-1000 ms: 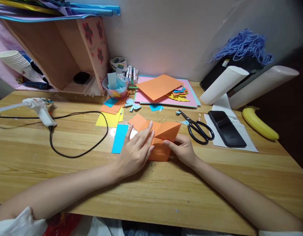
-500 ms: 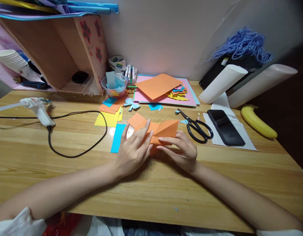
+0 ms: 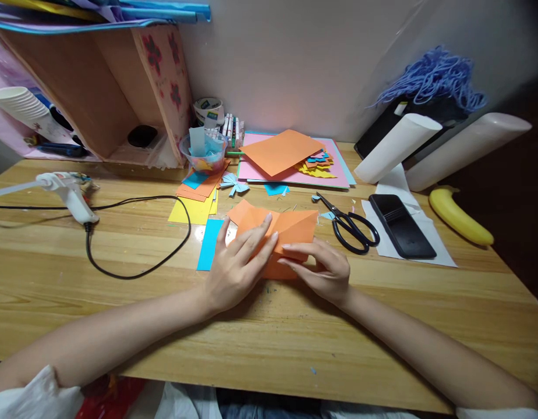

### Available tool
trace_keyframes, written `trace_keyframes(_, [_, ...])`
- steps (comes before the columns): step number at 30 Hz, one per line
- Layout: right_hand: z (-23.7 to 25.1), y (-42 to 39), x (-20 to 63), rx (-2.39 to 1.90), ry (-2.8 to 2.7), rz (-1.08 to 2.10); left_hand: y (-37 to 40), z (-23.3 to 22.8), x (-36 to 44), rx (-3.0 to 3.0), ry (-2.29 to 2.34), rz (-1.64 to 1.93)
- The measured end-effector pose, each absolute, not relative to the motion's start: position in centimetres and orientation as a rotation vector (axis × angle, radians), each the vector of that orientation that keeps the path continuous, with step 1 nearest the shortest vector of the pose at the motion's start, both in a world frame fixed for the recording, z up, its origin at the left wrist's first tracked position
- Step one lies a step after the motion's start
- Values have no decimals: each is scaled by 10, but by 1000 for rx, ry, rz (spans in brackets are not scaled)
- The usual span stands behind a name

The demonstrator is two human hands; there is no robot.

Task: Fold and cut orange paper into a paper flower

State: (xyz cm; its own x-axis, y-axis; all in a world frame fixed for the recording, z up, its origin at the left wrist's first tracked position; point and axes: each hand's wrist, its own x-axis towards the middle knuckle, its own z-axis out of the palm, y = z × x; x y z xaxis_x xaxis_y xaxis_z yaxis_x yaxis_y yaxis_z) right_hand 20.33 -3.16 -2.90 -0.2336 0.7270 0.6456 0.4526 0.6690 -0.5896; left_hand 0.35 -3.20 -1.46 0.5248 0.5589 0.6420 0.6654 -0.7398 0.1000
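A creased sheet of orange paper (image 3: 297, 230) is between my hands above the wooden table, its folds partly spread open. The fingers of my left hand (image 3: 240, 259) lie across its left part, holding it. My right hand (image 3: 324, 270) pinches the lower right edge between thumb and fingers. A blue paper strip (image 3: 209, 244) lies beside my left fingers. To the right of the paper rest black-handled scissors (image 3: 351, 227), their blades pointing away to the upper left. The underside of the orange paper is hidden.
A glue gun (image 3: 70, 195) with a looping black cord stands left. Paper pieces (image 3: 193, 210) and a plastic bowl (image 3: 203, 151) lie behind. An orange sheet (image 3: 282, 152) tops a paper stack. A phone (image 3: 402, 227), a banana (image 3: 461, 216) and white rolls (image 3: 397, 148) are right.
The orange paper has opened out: its folded front part now spreads lower toward me, between the hands. Both hands have shifted only slightly and keep their hold.
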Motion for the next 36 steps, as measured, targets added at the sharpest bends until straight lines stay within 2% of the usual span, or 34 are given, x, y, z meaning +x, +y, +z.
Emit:
trace_keyframes(16, [-24,-32,201,-838,-1870,463,-25,-13,1,-2559,-923,-1208])
trace_keyframes(25, [-24,-30,199,-868,-1878,322,-27,-7,7,-2323,-1009,-1253])
trace_keyframes(30, [-23,-25,200,-994,-1767,283,-31,-7,6,-2389,-1130,-1282])
trace_keyframes(33, [-24,-11,206,-1098,-1567,365,-35,-3,5,-2471,-1271,-1332])
trace_keyframes(36, [-30,8,213,-1075,-1384,621,-36,8,3,-2555,-1390,-1341])
